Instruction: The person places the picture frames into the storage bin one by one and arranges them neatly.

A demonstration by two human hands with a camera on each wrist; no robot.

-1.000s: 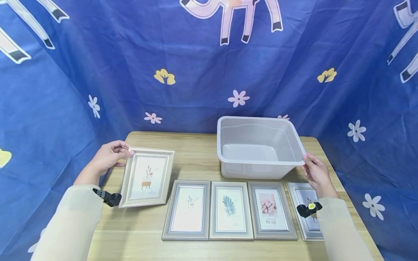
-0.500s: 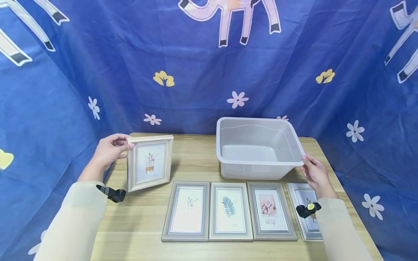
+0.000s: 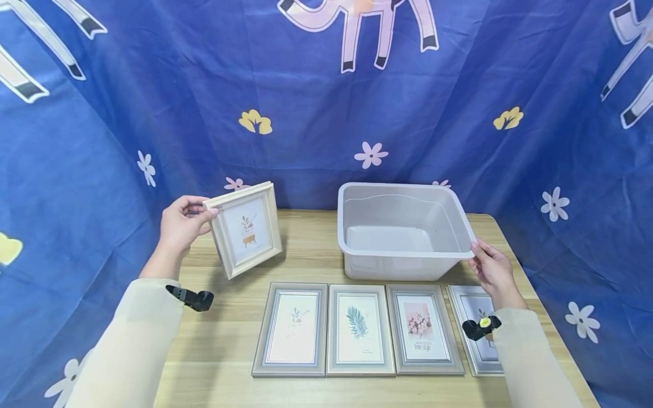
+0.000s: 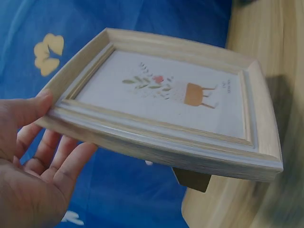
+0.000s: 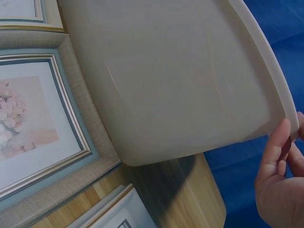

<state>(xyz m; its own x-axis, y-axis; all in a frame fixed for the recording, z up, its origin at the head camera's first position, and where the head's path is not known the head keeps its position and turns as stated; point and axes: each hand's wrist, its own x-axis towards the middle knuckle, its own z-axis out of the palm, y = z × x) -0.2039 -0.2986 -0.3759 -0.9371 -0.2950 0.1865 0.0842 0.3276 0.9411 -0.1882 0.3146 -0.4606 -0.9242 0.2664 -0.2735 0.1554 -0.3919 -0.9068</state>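
Note:
My left hand (image 3: 186, 224) pinches the upper left corner of a cream picture frame (image 3: 247, 229), thumb on the front and fingers behind. The frame is tilted and held above the table; its print shows a plant in an orange pot. In the left wrist view a dark stand piece (image 4: 192, 179) pokes out behind the picture frame (image 4: 156, 95). My right hand (image 3: 494, 272) pinches the near right corner of a grey plastic bin (image 3: 395, 266) with thumb and fingers. Nothing lies inside the bin. In the right wrist view, the thumb presses the bin's rim (image 5: 270, 71).
Along the near side of the wooden table (image 3: 219, 362) lie a pale floral picture frame (image 3: 291, 330), a feather-print frame (image 3: 361, 330), a pink-flower frame (image 3: 425, 330) and a silver frame (image 3: 466, 334) partly under my right arm. A blue patterned curtain (image 3: 316, 85) surrounds the table.
My left hand has raised the cream picture frame off its low position, moving it away from me and slightly right while tilting it. The right hand and the bin stay in place.

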